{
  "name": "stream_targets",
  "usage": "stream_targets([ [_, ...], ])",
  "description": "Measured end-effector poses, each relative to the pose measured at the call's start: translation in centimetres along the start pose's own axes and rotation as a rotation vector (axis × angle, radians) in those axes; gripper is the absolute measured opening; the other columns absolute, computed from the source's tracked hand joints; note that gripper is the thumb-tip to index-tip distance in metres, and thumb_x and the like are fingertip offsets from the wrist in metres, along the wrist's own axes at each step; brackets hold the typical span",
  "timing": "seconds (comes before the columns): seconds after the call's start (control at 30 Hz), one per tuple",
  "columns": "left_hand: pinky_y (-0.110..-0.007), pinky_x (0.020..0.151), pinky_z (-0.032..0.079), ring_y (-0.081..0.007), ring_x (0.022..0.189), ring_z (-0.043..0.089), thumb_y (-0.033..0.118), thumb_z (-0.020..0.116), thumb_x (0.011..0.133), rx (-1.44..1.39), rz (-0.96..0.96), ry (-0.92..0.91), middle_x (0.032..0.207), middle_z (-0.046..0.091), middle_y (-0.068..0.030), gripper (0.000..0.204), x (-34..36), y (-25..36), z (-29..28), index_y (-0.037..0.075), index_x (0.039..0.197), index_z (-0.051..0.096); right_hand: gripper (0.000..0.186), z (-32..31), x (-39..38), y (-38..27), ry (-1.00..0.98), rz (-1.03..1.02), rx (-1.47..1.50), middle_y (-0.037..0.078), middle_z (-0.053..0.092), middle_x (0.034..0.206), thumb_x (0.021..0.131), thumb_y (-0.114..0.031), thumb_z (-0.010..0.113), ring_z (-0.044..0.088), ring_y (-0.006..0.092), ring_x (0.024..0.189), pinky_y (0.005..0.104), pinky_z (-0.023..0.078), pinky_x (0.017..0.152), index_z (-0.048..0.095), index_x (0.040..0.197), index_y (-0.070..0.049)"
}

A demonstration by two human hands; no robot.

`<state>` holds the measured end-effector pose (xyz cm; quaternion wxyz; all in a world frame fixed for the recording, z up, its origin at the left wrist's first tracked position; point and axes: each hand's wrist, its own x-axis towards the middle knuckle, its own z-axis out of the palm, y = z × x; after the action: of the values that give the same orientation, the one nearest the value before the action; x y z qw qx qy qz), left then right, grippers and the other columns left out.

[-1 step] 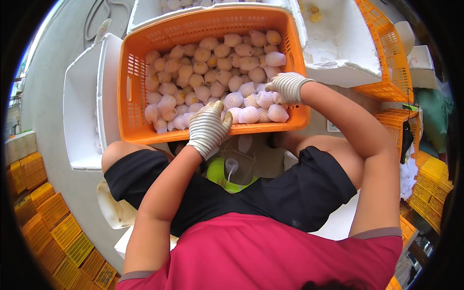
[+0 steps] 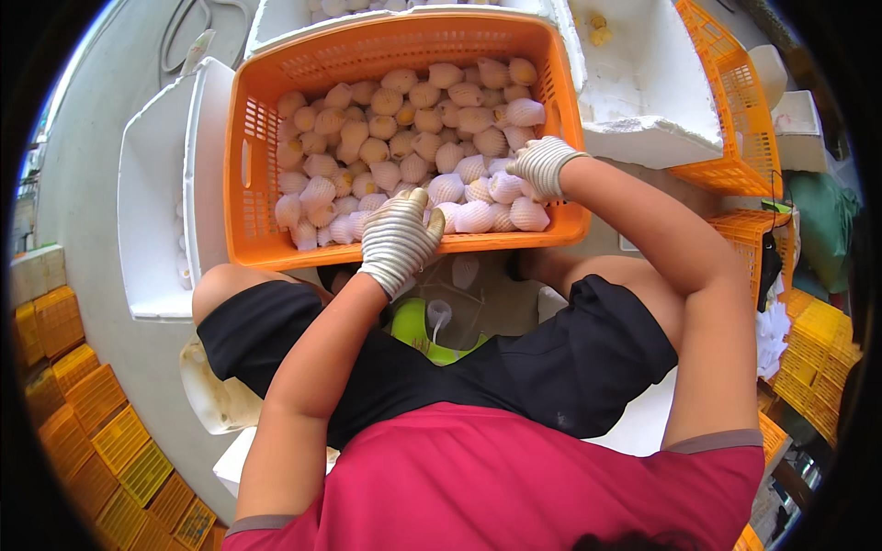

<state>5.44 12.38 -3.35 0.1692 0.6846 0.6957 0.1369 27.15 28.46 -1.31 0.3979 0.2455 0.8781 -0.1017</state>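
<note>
An orange plastic crate (image 2: 386, 250) sits tilted in front of me, filled with round, pale yellowish fruits (image 2: 424, 120) wrapped in white foam nets. My left hand (image 2: 397, 237), in a white striped knit glove, lies closed over the crate's near rim, thumb apart from the fingers. Fruits touch or almost touch its fingertips. At the right wall, my right hand (image 2: 546, 167), gloved the same way, reaches over the side with bent fingers against the netted fruits. Its fingertips are partly hidden, and whatever they hold cannot be made out.
White foam boxes stand at the left (image 2: 156, 202), behind the crate, and at the right (image 2: 643, 73), the right one holding a few yellow pieces. Orange crates (image 2: 726, 101) rise beyond it. More yellow and orange crates (image 2: 96, 399) line the lower left. A lime-green object (image 2: 413, 323) lies between my legs.
</note>
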Motion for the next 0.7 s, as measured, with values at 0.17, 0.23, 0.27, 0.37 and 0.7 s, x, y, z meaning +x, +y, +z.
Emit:
stream_targets([
  [0.17,-0.046,0.069,0.052,-0.0362,0.078,0.065,0.03,0.063,0.084,-0.089,0.053,0.085,0.089,0.066,-0.0161,0.025,0.1,-0.3,0.5,0.006,0.091,0.06,0.041,6.1,3.4,-0.3,0.262,0.395,0.314,0.021,0.065,0.119,0.074,-0.014,0.072,0.064,0.0367,0.107,0.0445,0.052,0.092,0.067,0.113,-0.006],
  [0.23,-0.045,0.074,0.053,-0.0354,0.084,0.066,0.031,0.064,0.084,-0.133,0.055,0.052,0.093,0.067,-0.0167,0.029,0.1,-0.3,0.2,0.004,0.096,0.061,0.05,5.4,1.7,-0.6,0.306,0.336,0.4,0.02,0.065,0.118,0.074,-0.017,0.074,0.064,0.037,0.106,0.045,0.051,0.093,0.062,0.121,-0.006],
  [0.27,-0.043,0.075,0.053,-0.0336,0.085,0.067,0.03,0.065,0.084,-0.203,0.032,0.039,0.095,0.068,-0.0172,0.03,0.1,-0.5,0.2,0.004,0.098,0.062,0.053,5.3,0.5,-0.6,0.369,0.286,0.432,0.02,0.065,0.116,0.073,-0.019,0.075,0.065,0.0359,0.105,0.044,0.051,0.093,0.06,0.122,-0.006],
  [0.37,-0.034,0.076,0.054,-0.0228,0.088,0.068,0.028,0.069,0.086,-0.581,-0.062,-0.06,0.097,0.07,-0.0152,0.037,0.6,-1.9,1.1,0.0,0.108,0.063,0.067,2.2,-1.9,-3.1,0.54,0.081,1.117,0.012,0.062,0.112,0.071,-0.032,0.082,0.063,0.0261,0.096,0.0364,0.052,0.084,0.053,0.126,-0.005],
  [0.7,-0.029,0.079,0.057,-0.0188,0.097,0.066,0.02,0.063,0.095,-1.683,-0.199,-0.397,0.116,0.062,-0.0099,0.04,-2.3,-0.4,-6.6,0.003,0.129,0.051,0.052,-1.3,-5.8,-13.5,0.445,-0.217,2.532,0.009,0.063,0.116,0.091,-0.041,0.062,0.064,0.0204,0.096,0.0329,0.056,0.078,0.053,0.129,-0.007],
])
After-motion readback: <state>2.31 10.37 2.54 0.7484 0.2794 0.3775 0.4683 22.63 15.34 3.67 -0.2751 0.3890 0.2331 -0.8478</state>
